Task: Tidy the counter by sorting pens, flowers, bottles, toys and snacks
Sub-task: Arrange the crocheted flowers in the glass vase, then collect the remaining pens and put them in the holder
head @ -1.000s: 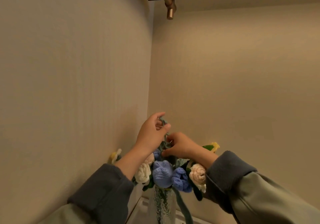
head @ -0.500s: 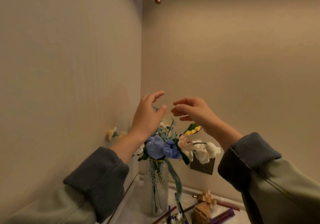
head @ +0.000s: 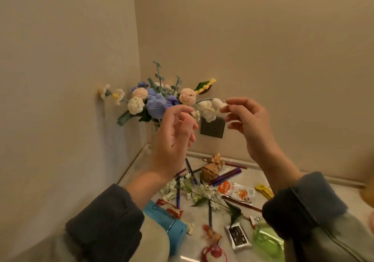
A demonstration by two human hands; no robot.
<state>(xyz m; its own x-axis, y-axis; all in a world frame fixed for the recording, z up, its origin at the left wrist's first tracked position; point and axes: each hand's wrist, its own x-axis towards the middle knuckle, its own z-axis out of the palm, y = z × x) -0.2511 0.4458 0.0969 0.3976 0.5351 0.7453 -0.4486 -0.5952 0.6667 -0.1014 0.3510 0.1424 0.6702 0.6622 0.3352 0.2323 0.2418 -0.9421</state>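
A bunch of crocheted flowers (head: pixel 155 101) in blue, cream and pink stands in the corner; its vase is hidden behind my left hand. My left hand (head: pixel 174 132) is raised in front of the bunch, fingers apart, holding nothing. My right hand (head: pixel 249 120) hovers to the right of the flowers, fingers loosely spread and empty. On the counter (head: pixel 261 176) below lie several pens (head: pixel 191 170), a white flower sprig (head: pixel 204 193), an orange snack packet (head: pixel 236 193), wooden puzzle toys (head: pixel 212 168) and a red toy (head: pixel 212 249).
A dark wall socket (head: pixel 212 127) sits on the back wall beside the flowers. Walls close the counter on the left and back. A blue pouch (head: pixel 168 219), a green packet (head: pixel 267 239), a dark sachet (head: pixel 238 237) and a yellow wrapper (head: pixel 264 190) lie near the front.
Both hands have let go of the flower stems and drawn apart and back, fingers opening. The view has tipped down, bringing the cluttered counter into sight.
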